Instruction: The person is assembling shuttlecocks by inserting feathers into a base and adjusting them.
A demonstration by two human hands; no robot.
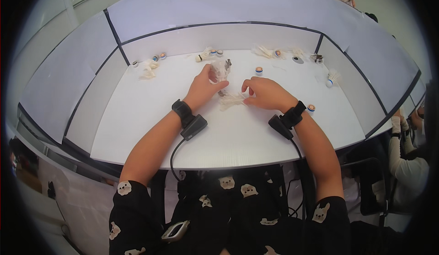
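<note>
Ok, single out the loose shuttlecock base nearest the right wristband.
The round base just outside the right wristband; the other loose bases lie farther back.

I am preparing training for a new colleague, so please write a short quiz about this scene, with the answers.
1. True or false: both wrists are bare.
2. Which of the hands holds the feather clump with dark parts: (A) left; (B) right?
3. Fill in: the shuttlecock head just beyond the right hand has a ____ band.

Key: 1. False, black straps; 2. A, left hand; 3. blue.
</note>
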